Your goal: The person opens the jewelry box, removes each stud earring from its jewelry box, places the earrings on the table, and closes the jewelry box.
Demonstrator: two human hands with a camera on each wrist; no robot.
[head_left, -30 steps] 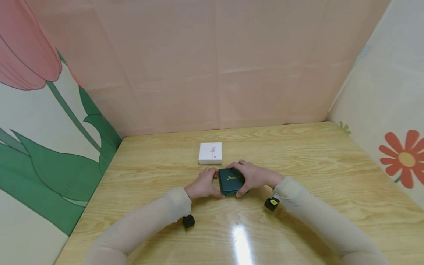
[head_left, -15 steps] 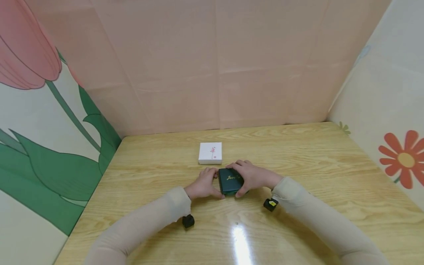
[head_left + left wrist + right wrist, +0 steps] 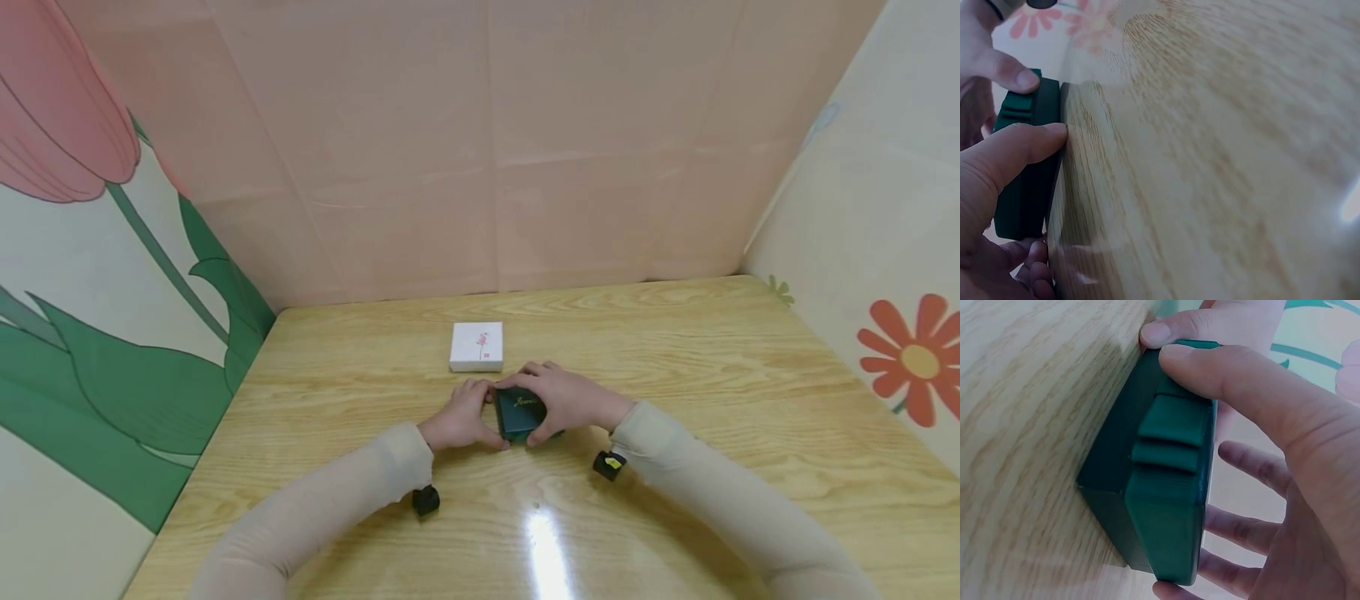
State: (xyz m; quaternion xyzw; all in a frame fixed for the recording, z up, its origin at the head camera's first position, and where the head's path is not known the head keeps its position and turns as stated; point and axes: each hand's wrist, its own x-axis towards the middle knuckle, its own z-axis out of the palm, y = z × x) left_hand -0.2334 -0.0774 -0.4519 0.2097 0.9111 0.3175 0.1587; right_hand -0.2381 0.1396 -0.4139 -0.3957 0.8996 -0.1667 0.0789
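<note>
A dark green jewelry box with gold lettering on its lid sits on the wooden table, between both hands. My left hand grips its left side, the thumb at the front low by the table and the fingers round the back. Spanning the lid, my right hand has its thumb on the upper front edge and its fingers at the far edge, covering the right part of the lettering. In the right wrist view, bow-like folds show on the box's front. The lid looks closed along the front.
A white box with a pink flower print stands on the table just beyond the hands. A plain pink sheet rises behind the table, with flower-printed sheets at both sides. Black wrist cameras hang below the sleeves.
My right hand has slid a little to the left across the lid, and more of the lettering is hidden. The left hand and the white box have stayed in place.
</note>
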